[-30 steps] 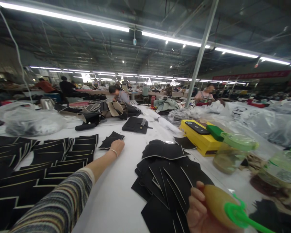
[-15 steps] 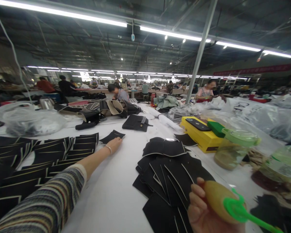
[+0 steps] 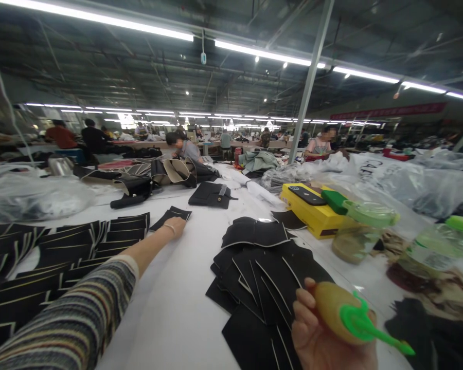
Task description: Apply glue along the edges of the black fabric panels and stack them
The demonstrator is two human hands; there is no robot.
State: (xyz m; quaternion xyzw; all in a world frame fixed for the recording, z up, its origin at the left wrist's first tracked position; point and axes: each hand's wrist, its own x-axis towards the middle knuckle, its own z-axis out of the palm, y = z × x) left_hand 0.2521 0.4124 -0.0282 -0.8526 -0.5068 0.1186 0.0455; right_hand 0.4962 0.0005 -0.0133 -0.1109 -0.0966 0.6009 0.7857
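Note:
My right hand (image 3: pixel 312 329) is wrapped round a squeeze bottle (image 3: pixel 334 312) of yellowish-brown contents with a bright green cap and long nozzle, which points right. Beside it lies a loose heap of black cut pieces (image 3: pixel 266 277) with pale edges. My left hand (image 3: pixel 175 226) reaches forward, its fingers closed at the near right edge of a black cut piece (image 3: pixel 170 216) at the far end of the overlapping rows. Its fingertips are partly hidden. More black pieces (image 3: pixel 73 241) overlap in rows to the left, pale strips showing along their edges.
On the white table (image 3: pixel 165 308) a black flap-like item (image 3: pixel 210 195) lies ahead. At right are a yellow box (image 3: pixel 312 210) carrying a phone (image 3: pixel 305 195), a green-lidded jar (image 3: pixel 357 236) and a plastic bottle (image 3: pixel 428 257). Plastic bags (image 3: pixel 34 190) sit at left; co-workers are farther back.
The view has shifted slightly right, so things sit further left. My left hand stays at the far black piece; the squeeze bottle has turned slightly, still in my right hand.

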